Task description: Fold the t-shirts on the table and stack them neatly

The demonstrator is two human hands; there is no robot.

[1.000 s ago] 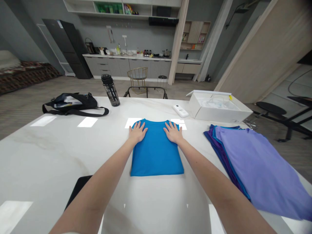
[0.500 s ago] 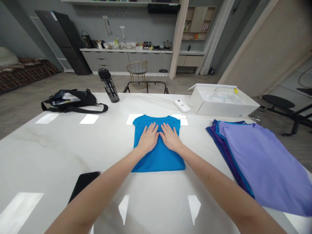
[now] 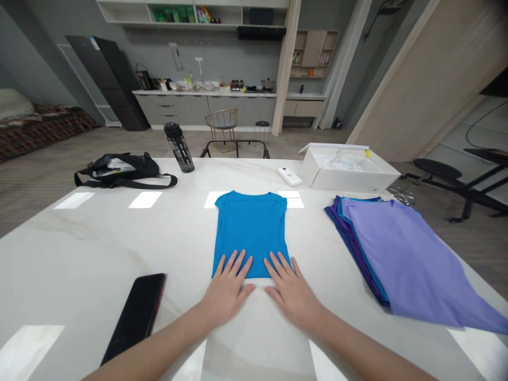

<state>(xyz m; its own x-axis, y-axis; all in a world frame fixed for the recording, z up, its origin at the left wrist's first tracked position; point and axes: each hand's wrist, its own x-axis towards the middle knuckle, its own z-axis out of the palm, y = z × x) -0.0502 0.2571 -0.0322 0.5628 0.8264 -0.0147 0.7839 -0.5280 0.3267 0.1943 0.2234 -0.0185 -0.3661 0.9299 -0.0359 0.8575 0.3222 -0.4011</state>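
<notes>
A folded bright blue T-shirt point(image 3: 251, 227) lies flat in the middle of the white table point(image 3: 79, 243), collar end away from me. My left hand point(image 3: 226, 288) rests palm down at the shirt's near edge, fingers spread, fingertips on the fabric. My right hand point(image 3: 291, 288) lies flat beside it in the same way, fingers apart, tips touching the near hem. Neither hand holds anything.
A stack of purple and blue shirts point(image 3: 400, 254) lies at the right. A black phone point(image 3: 135, 315) lies near my left forearm. Farther back are a black bag point(image 3: 119, 168), a dark bottle point(image 3: 179, 147), a white remote point(image 3: 289, 176) and an open white box point(image 3: 349, 169).
Both hands slid toward me along the blue shirt, from its collar end, over the middle, to its near edge. The shirt has stayed in place.
</notes>
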